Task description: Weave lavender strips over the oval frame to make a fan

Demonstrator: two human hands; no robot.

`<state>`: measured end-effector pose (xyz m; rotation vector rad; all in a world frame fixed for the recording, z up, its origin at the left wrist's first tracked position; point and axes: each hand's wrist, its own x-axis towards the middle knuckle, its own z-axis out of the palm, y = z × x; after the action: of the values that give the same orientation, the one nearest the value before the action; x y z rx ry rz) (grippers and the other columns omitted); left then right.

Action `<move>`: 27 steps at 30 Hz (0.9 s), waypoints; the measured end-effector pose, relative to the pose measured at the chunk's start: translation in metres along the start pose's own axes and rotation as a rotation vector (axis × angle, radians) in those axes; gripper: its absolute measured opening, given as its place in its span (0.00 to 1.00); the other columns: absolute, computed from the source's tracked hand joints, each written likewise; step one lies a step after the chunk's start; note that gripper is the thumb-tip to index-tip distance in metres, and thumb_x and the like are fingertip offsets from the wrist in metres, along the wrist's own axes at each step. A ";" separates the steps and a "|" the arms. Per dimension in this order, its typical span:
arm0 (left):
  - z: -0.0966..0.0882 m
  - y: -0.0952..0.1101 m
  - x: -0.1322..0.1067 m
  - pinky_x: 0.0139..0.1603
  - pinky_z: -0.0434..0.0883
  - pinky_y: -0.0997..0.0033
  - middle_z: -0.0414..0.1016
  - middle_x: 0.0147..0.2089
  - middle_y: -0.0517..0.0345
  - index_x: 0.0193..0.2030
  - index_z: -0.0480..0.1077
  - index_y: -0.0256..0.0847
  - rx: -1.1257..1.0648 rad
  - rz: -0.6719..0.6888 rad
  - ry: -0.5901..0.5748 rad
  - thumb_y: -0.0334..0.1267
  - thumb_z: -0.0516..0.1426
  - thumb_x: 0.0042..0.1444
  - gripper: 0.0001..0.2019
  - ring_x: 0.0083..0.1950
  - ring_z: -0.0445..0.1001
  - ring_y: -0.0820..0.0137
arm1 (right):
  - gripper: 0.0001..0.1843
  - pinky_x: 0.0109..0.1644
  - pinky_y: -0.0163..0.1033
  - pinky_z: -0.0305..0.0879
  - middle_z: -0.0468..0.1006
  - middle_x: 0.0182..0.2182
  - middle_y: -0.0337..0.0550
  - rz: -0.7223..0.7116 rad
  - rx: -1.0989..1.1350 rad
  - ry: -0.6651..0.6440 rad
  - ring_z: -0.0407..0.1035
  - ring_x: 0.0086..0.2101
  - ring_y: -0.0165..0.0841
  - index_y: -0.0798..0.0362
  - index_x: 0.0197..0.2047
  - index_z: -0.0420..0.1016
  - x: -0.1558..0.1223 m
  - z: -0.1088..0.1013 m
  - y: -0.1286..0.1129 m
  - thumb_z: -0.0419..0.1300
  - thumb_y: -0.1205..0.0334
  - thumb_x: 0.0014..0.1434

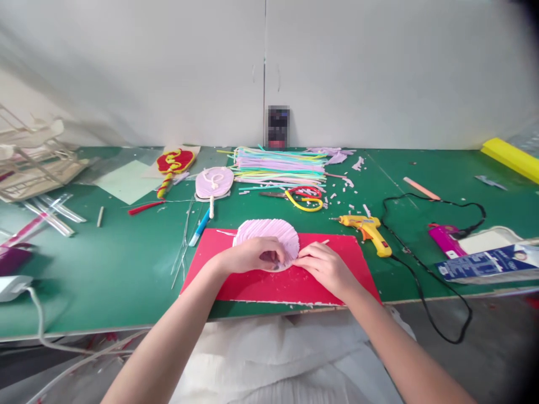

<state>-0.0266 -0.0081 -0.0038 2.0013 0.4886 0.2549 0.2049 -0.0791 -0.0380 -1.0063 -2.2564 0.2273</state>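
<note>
With the clock set on the disc (261,231) and 12 pointing away from the person, the disc, lilac and ridged, lies flat on the red board (248,287), its lower part largely covered by fingers. The left hand (261,253) comes over it from 8 o'clock, fingers curled down near its 5 o'clock edge; the fingertips are partly masked, so I cannot tell whether they grip anything. The right hand (322,266) reaches in from 4 o'clock, thumb and fingers drawn narrow at the rim; whether something thin is pinched there is too small to tell. A pale stub (325,242) shows just past its knuckles, held or merely lying there, I cannot tell. Both forearms are cut off by the bottom edge. At 12 o'clock lies a heap of pastel stems (280,167), with lower ones buried, and behind it stands a phone (278,127), its screen blurred into blocks. The scissors (304,198) lie at 1 o'clock, the glue gun (370,230) at 3, its black cord (415,264) dipping past the front of the bench (105,280). At 11 o'clock is a lilac fan (214,184). The frame cuts the yellow bar (511,160) at 2 o'clock, the blue packet (480,264) at 3 and the wooden model (36,163) at 10; the model's far parts are smeared.
</note>
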 end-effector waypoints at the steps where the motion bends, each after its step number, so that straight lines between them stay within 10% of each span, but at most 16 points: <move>1: 0.002 0.000 -0.002 0.43 0.68 0.74 0.71 0.42 0.55 0.40 0.73 0.39 0.004 0.002 0.014 0.31 0.57 0.55 0.06 0.42 0.71 0.72 | 0.09 0.39 0.39 0.65 0.77 0.32 0.43 -0.007 -0.002 0.006 0.67 0.35 0.32 0.52 0.39 0.78 0.000 0.000 0.000 0.55 0.66 0.62; 14: 0.011 -0.005 -0.016 0.50 0.67 0.70 0.74 0.42 0.54 0.38 0.75 0.40 0.186 0.037 0.278 0.30 0.54 0.57 0.08 0.45 0.72 0.70 | 0.09 0.39 0.39 0.67 0.77 0.32 0.43 -0.038 0.024 0.048 0.68 0.34 0.32 0.51 0.38 0.79 0.000 0.002 0.004 0.57 0.66 0.61; 21: 0.026 -0.004 -0.033 0.50 0.68 0.67 0.75 0.43 0.53 0.43 0.72 0.41 0.365 -0.075 0.709 0.30 0.51 0.59 0.11 0.46 0.72 0.68 | 0.09 0.38 0.40 0.67 0.77 0.32 0.43 -0.041 0.021 0.056 0.69 0.34 0.32 0.50 0.38 0.80 0.000 0.003 0.006 0.57 0.66 0.62; 27: 0.044 0.000 -0.047 0.50 0.69 0.67 0.76 0.42 0.52 0.38 0.75 0.40 0.373 -0.041 0.669 0.33 0.52 0.61 0.09 0.45 0.73 0.68 | 0.08 0.38 0.39 0.67 0.77 0.31 0.42 -0.035 0.038 0.066 0.68 0.33 0.32 0.50 0.37 0.79 -0.001 0.005 0.006 0.58 0.67 0.60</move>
<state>-0.0518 -0.0637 -0.0228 2.2364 1.0577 0.8738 0.2058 -0.0752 -0.0443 -0.9398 -2.1999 0.2180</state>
